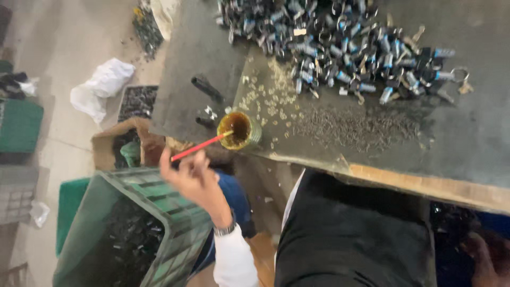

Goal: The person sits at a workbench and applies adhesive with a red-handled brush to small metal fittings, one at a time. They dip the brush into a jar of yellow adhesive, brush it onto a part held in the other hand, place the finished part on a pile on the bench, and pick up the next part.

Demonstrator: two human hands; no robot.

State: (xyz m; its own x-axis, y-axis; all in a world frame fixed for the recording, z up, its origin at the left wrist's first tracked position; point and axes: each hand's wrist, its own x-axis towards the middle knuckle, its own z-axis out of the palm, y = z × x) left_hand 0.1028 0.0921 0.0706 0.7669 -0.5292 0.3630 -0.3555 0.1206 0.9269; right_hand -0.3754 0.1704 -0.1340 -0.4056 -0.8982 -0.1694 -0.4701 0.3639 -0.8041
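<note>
My left hand [195,179], with a wristwatch and a white sleeve, holds a thin red stick [202,147] by its near end. The stick's far end dips into a small open jar of brown liquid [240,129] at the near left corner of the dark worktable [467,138]. Behind the jar lies a big pile of metal ring clamps with blue parts [340,42]. Between them are a spread of small dark screws [361,125] and scattered pale bits [271,95]. My right hand [483,258] is blurred and low at the bottom right, below the table's edge.
A green plastic crate [175,212] holding dark metal parts stands on the floor at my left. Beyond it are a cardboard box [106,146], a white bag [103,82] and a tray of dark parts [137,101]. A black tool [207,89] lies on the table's left part.
</note>
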